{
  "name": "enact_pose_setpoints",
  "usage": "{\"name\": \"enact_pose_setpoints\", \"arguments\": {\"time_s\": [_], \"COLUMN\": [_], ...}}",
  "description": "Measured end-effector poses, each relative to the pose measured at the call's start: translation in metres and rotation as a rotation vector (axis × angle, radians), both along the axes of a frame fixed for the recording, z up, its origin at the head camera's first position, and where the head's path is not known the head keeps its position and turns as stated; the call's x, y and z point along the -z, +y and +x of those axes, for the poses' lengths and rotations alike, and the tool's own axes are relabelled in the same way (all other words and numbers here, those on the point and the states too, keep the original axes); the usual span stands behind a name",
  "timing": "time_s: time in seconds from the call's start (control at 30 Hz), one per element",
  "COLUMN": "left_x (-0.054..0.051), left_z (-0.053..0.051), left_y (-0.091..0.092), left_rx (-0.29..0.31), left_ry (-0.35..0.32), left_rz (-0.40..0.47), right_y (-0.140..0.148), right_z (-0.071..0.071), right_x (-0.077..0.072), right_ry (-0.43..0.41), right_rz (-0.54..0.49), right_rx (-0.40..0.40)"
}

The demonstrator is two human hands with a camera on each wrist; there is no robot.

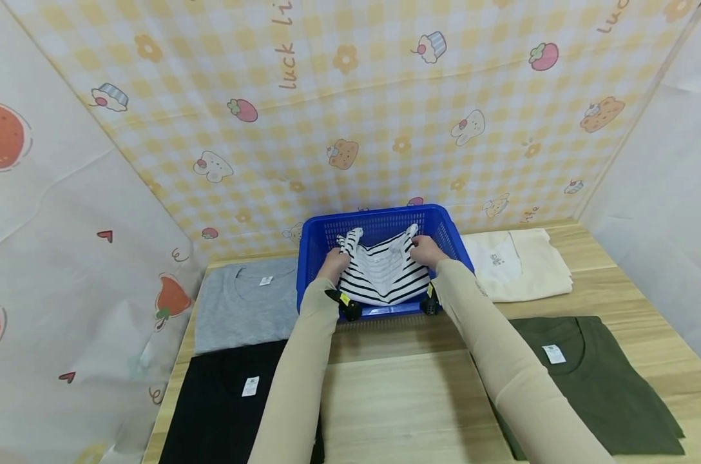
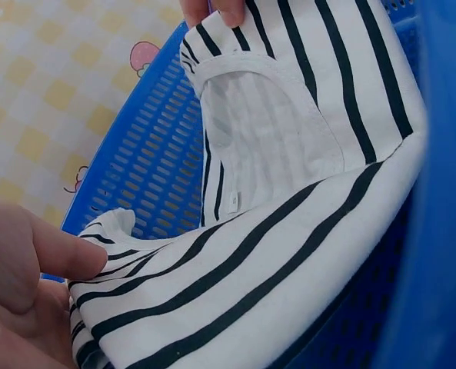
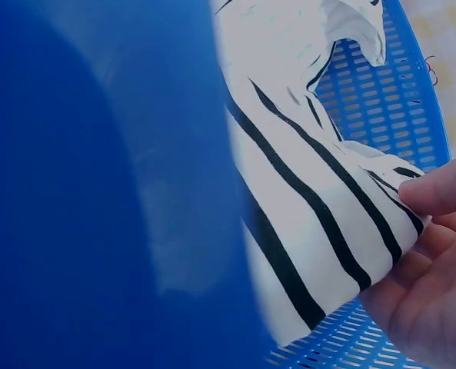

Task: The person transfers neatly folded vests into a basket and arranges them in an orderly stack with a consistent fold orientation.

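Observation:
A white T-shirt with black stripes [image 1: 379, 274] lies inside a blue plastic basket [image 1: 385, 214] at the back of the table. My left hand [image 1: 334, 264] pinches the shirt's left side between thumb and fingers; the left wrist view shows the bunched striped cloth [image 2: 235, 277] and a small neck label. On the other side, my right hand [image 1: 427, 252] pinches the shirt too, with the thumb on top of the cloth and the fingers beneath in the right wrist view. Between the hands the neckline sags, showing the white inside. The basket's near wall hides part of the shirt in the right wrist view.
Left of the basket lie a folded grey T-shirt [image 1: 246, 303] and, nearer, a black T-shirt [image 1: 223, 406]. To its right are a cream garment [image 1: 536, 264] and a dark green T-shirt [image 1: 605, 399]. A checked patterned cloth [image 1: 374, 116] hangs behind the wooden table [image 1: 397, 406].

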State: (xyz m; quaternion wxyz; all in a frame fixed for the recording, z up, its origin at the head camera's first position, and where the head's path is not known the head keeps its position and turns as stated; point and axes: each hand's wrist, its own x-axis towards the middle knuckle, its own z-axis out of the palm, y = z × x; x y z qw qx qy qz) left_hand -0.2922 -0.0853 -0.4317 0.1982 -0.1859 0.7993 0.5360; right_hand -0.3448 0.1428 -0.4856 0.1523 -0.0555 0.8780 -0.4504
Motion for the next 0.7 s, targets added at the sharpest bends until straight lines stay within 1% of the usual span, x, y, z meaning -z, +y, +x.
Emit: {"name": "enact_pose_setpoints", "arguments": {"time_s": [0.03, 0.07, 0.1, 0.17, 0.2, 0.23, 0.3, 0.33, 0.37, 0.4, 0.43, 0.47, 0.5, 0.53, 0.57, 0.6, 0.63, 0.67, 0.7], "left_x": [0.000, 0.001, 0.001, 0.001, 0.001, 0.001, 0.003, 0.007, 0.007, 0.008, 0.021, 0.024, 0.027, 0.028, 0.026, 0.027, 0.025, 0.012, 0.006], "left_z": [0.000, 0.000, 0.001, 0.001, 0.001, 0.000, -0.003, -0.005, -0.005, -0.005, -0.013, -0.015, -0.016, -0.017, -0.016, -0.016, -0.016, -0.008, -0.003], "left_y": [0.000, 0.000, 0.000, 0.000, 0.000, 0.001, 0.002, 0.002, 0.001, 0.001, -0.002, -0.002, -0.002, -0.002, -0.002, -0.001, 0.000, 0.003, 0.004], "left_rx": [0.002, 0.003, 0.004, 0.006, 0.007, 0.003, -0.003, -0.001, 0.007, 0.012, 0.028, 0.031, 0.033, 0.038, 0.032, 0.022, 0.018, 0.005, 0.011], "left_ry": [0.003, 0.006, 0.010, 0.009, 0.006, 0.000, -0.015, -0.021, -0.017, -0.015, 0.003, 0.002, 0.003, 0.000, -0.004, -0.018, -0.028, -0.053, -0.053], "left_rz": [-0.002, -0.002, -0.002, -0.003, -0.001, -0.001, -0.007, -0.016, -0.016, -0.019, -0.028, -0.030, -0.035, -0.031, -0.025, -0.026, -0.025, -0.014, -0.012], "right_y": [-0.004, -0.010, -0.014, -0.015, -0.014, -0.010, 0.001, 0.008, 0.015, 0.020, 0.025, 0.027, 0.026, 0.025, 0.021, 0.014, 0.010, 0.010, 0.010], "right_z": [0.009, 0.021, 0.031, 0.030, 0.031, 0.021, -0.007, -0.024, -0.042, -0.058, -0.076, -0.083, -0.073, -0.070, -0.060, -0.046, -0.033, -0.026, -0.023], "right_x": [-0.012, -0.030, -0.044, -0.046, -0.045, -0.030, 0.009, 0.033, 0.058, 0.079, 0.101, 0.111, 0.100, 0.096, 0.082, 0.062, 0.043, 0.035, 0.031], "right_ry": [-0.005, -0.033, -0.058, -0.062, -0.056, -0.033, 0.001, 0.011, 0.028, 0.029, 0.038, 0.032, 0.022, 0.033, 0.016, -0.021, -0.035, -0.035, -0.045], "right_rz": [0.005, 0.036, 0.054, 0.073, 0.058, 0.043, 0.032, 0.029, 0.017, 0.017, 0.029, 0.034, 0.031, 0.022, 0.030, 0.054, 0.061, 0.045, 0.048], "right_rx": [0.010, 0.025, 0.037, 0.048, 0.037, 0.024, 0.009, 0.001, -0.008, -0.008, 0.000, 0.000, -0.007, -0.017, -0.015, -0.002, -0.006, -0.023, -0.025]}}
